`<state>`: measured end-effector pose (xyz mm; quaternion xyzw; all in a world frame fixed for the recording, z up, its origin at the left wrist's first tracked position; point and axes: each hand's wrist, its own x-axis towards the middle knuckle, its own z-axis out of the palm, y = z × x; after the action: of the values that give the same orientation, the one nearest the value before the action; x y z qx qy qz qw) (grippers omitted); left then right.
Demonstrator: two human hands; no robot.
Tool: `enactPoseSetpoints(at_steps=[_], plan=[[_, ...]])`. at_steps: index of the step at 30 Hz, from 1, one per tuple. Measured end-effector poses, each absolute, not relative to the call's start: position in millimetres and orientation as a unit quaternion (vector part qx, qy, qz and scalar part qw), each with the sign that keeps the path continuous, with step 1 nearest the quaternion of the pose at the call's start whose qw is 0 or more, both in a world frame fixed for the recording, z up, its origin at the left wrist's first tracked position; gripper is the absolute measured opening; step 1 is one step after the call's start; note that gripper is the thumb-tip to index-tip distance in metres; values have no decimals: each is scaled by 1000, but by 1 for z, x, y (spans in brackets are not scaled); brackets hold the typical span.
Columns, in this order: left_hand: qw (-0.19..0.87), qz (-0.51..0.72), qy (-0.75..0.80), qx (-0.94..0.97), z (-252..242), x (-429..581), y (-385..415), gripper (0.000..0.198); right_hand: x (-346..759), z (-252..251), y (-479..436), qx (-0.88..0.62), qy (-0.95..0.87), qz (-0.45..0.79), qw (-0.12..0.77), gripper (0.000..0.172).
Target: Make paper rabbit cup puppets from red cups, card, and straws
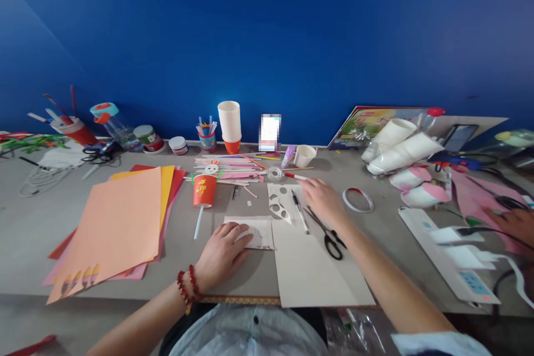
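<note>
My left hand (pixel 227 242) lies flat, fingers stretched, over a small white sheet (pixel 261 232) with faint drawn lines on it. Near the back edge of a large white card (pixel 321 272), my right hand (pixel 321 199) has its fingers bent around the end of a red-and-white marker (pixel 294 176); the fingertips are partly hidden. Below that hand lie black-handled scissors (pixel 332 243), slightly apart at the blades. A black-and-clear pen (pixel 299 211) rests on the card beside a white piece with cut-out holes (pixel 280 203).
Left of my hands stand a red paper cup figure (pixel 204 190) and stacked coloured paper (pixel 112 217). Straws (pixel 229 167) and a clear tape roll (pixel 274 173) lie behind. A white tape ring (pixel 357 200) and power strip (pixel 442 256) sit rightward. Another person's hand (pixel 511 225) is at far right.
</note>
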<state>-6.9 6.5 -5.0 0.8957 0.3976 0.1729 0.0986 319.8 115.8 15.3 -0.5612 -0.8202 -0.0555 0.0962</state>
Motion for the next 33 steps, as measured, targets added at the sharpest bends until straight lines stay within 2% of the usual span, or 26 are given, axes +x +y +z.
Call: enactPoseSetpoints(at_steps=[5,9,12,14,15,18,21,23,26,30,32,33], plan=[[109,228,410,877,-1,-7,6,27,332,17,158,-588,-800,-69,96,18],[113,287,421,853,14,-7,4,24,328,37,142,-558,-822,-62,100,18],[77,296,431,849,33,1,5,35,307,61,98,-521,-847,-34,99,21],[31,274,427,861,45,11,9,43,288,76,65,-439,-887,72,126,19],[17,261,420,869,49,16,12,40,279,82,52,-409,-894,116,143,19],[11,237,411,880,53,29,19,15,262,88,28,-406,-847,255,231,17],[27,249,413,875,50,32,19,23,253,78,24,-418,-685,475,362,23],[46,267,399,876,48,33,16,28,243,66,23,-396,-584,579,409,29],[122,282,381,872,49,35,7,34,221,52,16,-378,-564,604,417,34],[380,275,370,802,56,32,-8,38,212,54,9,-364,-567,614,411,37],[516,273,351,732,55,22,-16,44,230,67,14,-359,-544,600,464,35],[563,286,355,689,53,15,-19,47,243,75,18,-367,-502,559,548,36]])
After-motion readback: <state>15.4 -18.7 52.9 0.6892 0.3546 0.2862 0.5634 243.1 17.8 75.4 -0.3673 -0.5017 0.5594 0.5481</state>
